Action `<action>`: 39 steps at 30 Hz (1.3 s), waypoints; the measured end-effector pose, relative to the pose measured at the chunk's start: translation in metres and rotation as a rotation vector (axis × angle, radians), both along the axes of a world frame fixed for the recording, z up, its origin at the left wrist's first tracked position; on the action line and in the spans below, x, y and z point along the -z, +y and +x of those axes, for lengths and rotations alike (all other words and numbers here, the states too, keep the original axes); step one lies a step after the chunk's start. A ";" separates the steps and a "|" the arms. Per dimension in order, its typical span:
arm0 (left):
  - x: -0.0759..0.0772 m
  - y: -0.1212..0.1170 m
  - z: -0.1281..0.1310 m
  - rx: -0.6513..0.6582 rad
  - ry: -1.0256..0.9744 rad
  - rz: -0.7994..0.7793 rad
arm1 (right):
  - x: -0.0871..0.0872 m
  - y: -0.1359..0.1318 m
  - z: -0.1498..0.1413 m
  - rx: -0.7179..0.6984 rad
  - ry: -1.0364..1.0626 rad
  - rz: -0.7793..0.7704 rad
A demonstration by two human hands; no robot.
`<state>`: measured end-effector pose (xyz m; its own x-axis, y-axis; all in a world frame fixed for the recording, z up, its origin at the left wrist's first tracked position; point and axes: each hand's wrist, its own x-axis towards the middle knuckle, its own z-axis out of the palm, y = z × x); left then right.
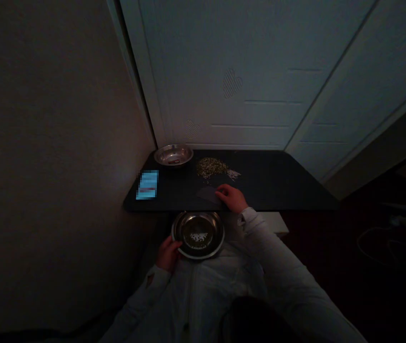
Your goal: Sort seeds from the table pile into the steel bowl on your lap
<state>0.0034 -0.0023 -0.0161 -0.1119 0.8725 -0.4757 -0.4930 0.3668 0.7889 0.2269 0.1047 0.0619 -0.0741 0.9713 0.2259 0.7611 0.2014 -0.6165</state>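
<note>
A round steel bowl [220, 237] is below the table's front edge, over my lap. My left hand [168, 254] grips its left rim, fingers closed. Small white grains [199, 237] lie on the bottom of that bowl. On the table, my right hand [232, 197] pinches a thin, dark grey, flat card [208, 193] near the front edge; in the dim light its exact kind is unclear. Beyond the card is a heap of greenish-yellow grains or beans [210, 167], with a smaller patch of white grains [233, 174] at its right side.
The dark table [278, 183] stands against a pale panelled door [253, 85]. A second steel bowl [173, 155] sits at its back left. In front of that bowl lies a lit phone [147, 185], its screen blurred. A wall [63, 157] closes off the left side.
</note>
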 end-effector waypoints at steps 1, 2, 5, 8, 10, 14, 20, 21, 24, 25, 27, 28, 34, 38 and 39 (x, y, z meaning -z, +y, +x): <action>0.000 0.000 0.000 0.000 0.002 -0.002 | 0.001 0.000 0.000 -0.007 0.004 0.002; 0.000 0.000 0.000 -0.002 0.005 0.001 | 0.001 0.000 -0.001 -0.016 0.009 0.004; 0.000 -0.001 0.000 0.003 0.011 0.024 | 0.002 0.001 -0.004 -0.043 0.016 0.007; 0.000 -0.001 0.000 0.007 0.014 0.029 | 0.002 0.001 -0.008 -0.058 0.002 0.004; 0.001 -0.001 0.000 0.002 0.009 0.026 | 0.002 0.001 -0.009 -0.058 -0.006 0.005; 0.001 0.000 0.000 0.009 -0.003 0.021 | 0.001 0.001 -0.010 -0.064 -0.002 0.004; 0.004 0.000 -0.001 0.008 -0.019 0.046 | 0.001 0.000 -0.010 -0.083 -0.006 0.001; 0.004 0.000 -0.001 0.012 -0.018 0.047 | 0.000 -0.001 -0.010 -0.090 -0.005 -0.005; 0.004 0.000 -0.001 0.017 -0.011 0.039 | -0.001 -0.001 -0.010 -0.112 0.000 -0.020; 0.003 -0.001 -0.001 0.016 -0.008 0.036 | -0.002 -0.001 -0.010 -0.117 0.001 -0.024; 0.002 -0.001 -0.001 0.009 -0.002 0.028 | -0.003 -0.002 -0.010 -0.121 0.005 -0.031; 0.001 -0.001 -0.001 0.005 -0.002 0.024 | -0.003 -0.002 -0.010 -0.124 0.006 -0.034; 0.000 -0.001 0.000 0.006 -0.013 0.019 | -0.003 -0.002 -0.009 -0.149 -0.006 -0.032; 0.003 0.000 -0.002 0.009 -0.007 0.031 | -0.002 -0.002 -0.008 -0.166 -0.008 -0.038; 0.004 0.000 -0.002 0.015 -0.002 0.040 | -0.002 -0.001 -0.008 -0.170 -0.006 -0.039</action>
<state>0.0015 -0.0027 -0.0198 -0.0979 0.8926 -0.4401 -0.4890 0.3420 0.8024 0.2188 0.1032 0.0641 -0.2397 0.9527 0.1870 0.7218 0.3037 -0.6219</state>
